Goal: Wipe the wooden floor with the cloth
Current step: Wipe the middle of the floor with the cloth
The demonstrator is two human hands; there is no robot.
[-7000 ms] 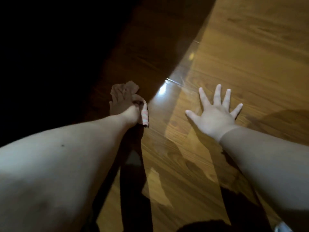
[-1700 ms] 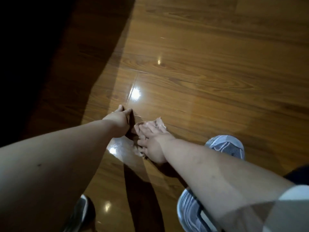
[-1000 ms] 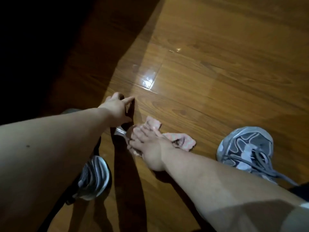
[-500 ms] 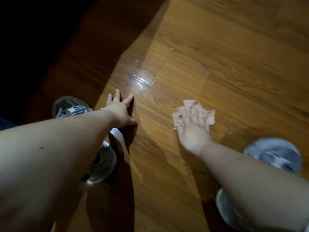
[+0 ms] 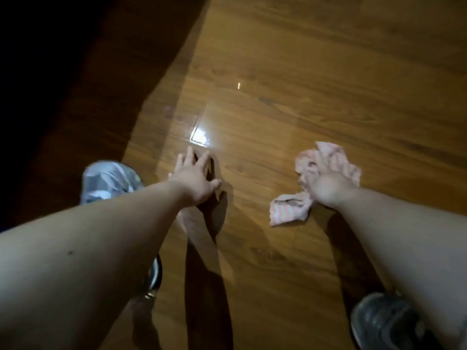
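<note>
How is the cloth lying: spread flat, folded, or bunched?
Bunched. The cloth sits in uneven, wrinkled lumps under the right hand on the wooden floor, with one crumpled corner sticking out toward the person.

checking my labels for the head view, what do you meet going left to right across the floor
grey shoe → left hand → cloth, with the right hand on it → second shoe

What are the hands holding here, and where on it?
The right hand presses on the middle of the pink cloth; blur hides whether it grips. The left hand holds nothing, resting flat on the wooden floor.
</note>
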